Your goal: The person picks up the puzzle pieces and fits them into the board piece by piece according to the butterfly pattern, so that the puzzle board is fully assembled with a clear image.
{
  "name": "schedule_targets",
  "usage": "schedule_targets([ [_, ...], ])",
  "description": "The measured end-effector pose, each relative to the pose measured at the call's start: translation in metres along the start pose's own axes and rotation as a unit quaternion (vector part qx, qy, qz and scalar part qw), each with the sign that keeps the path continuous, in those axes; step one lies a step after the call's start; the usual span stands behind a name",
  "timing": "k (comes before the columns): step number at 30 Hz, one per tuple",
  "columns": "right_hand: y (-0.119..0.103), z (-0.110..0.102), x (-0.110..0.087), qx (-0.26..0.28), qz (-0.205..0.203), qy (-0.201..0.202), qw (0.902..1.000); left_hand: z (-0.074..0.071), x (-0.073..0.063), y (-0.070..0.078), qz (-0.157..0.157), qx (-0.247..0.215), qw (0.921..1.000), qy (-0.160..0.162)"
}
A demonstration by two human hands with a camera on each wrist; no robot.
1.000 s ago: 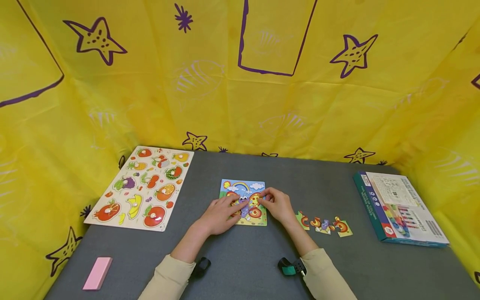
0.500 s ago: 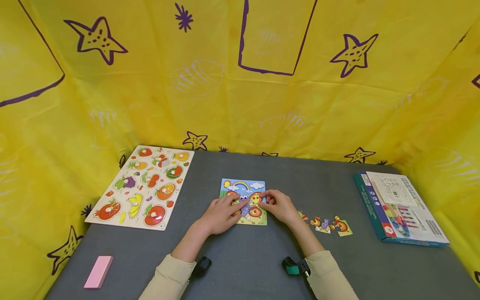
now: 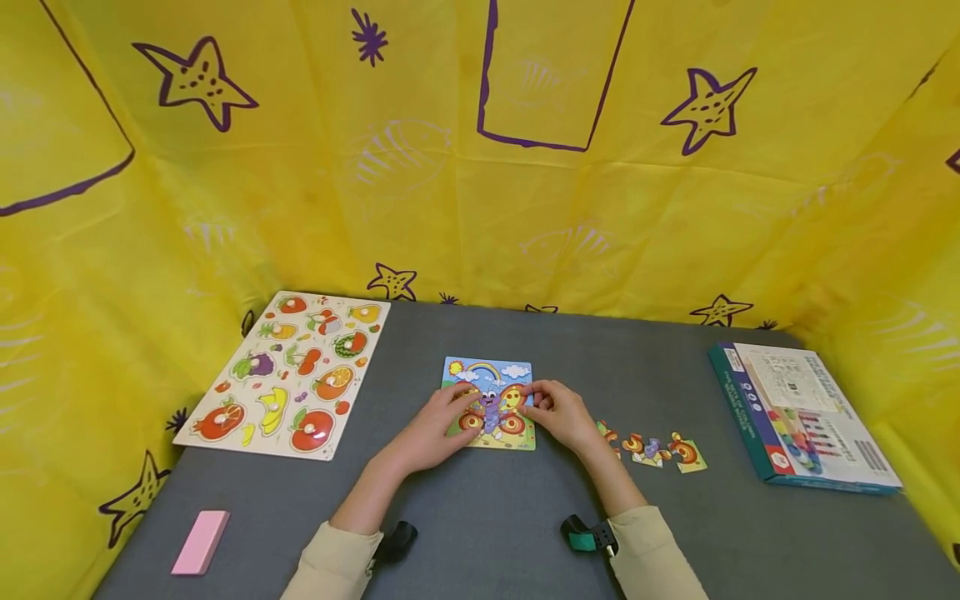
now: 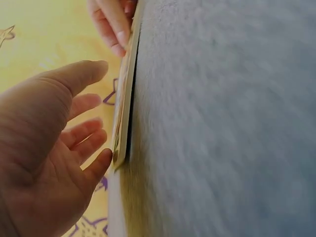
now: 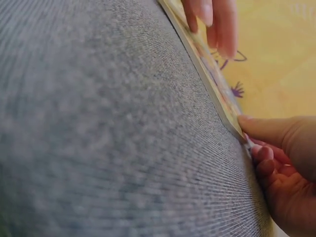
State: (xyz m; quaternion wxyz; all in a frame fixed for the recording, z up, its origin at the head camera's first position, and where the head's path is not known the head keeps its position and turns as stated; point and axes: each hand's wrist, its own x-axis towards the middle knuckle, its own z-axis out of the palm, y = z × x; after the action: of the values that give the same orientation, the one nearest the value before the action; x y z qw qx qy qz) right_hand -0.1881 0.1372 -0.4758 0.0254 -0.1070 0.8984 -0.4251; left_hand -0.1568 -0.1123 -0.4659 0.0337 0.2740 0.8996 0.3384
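A square butterfly jigsaw puzzle (image 3: 491, 375) lies on the grey table, showing a purple-bodied butterfly under a rainbow. My left hand (image 3: 438, 425) hovers at its left side, fingers spread and loosely bent. In the left wrist view the left hand's thumb (image 4: 84, 74) stands off the board, while a fingertip is at or close to its edge. My right hand (image 3: 558, 410) pinches the puzzle's right edge. The right wrist view shows the right thumb (image 5: 266, 129) on the board's rim, with curled fingers (image 5: 264, 160) against the edge below.
Several loose puzzle pieces (image 3: 660, 452) lie right of the puzzle, partly behind the right forearm. A fruit peg board (image 3: 247, 392) lies at left, a pink block (image 3: 201, 542) at front left. A flat box (image 3: 810, 417) sits at right. Yellow cloth (image 3: 480, 208) encloses the table.
My left hand has lifted off the puzzle's middle and drawn back left, uncovering the butterfly. The right hand stays at the right edge, having shifted slightly.
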Motion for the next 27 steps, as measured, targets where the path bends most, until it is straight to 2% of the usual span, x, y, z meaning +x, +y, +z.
schedule_targets([
  [4, -0.001, 0.001, -0.001, 0.007, 0.005, 0.002, 1.0, -0.006, -0.017, -0.005, -0.023, -0.032, 0.9992, -0.002],
  [10, 0.001, 0.002, -0.002, 0.014, 0.001, 0.003, 0.9999, -0.009, -0.037, -0.01, -0.044, -0.033, 0.9983, -0.022],
  [20, 0.01, 0.005, -0.003, 0.039, -0.014, 0.022, 0.9989, -0.004, -0.041, -0.016, -0.046, -0.033, 0.9982, -0.019],
  [27, 0.01, -0.01, -0.013, 0.097, 0.027, 0.012, 0.9949, -0.002, -0.04, -0.017, -0.033, -0.04, 0.9986, -0.005],
])
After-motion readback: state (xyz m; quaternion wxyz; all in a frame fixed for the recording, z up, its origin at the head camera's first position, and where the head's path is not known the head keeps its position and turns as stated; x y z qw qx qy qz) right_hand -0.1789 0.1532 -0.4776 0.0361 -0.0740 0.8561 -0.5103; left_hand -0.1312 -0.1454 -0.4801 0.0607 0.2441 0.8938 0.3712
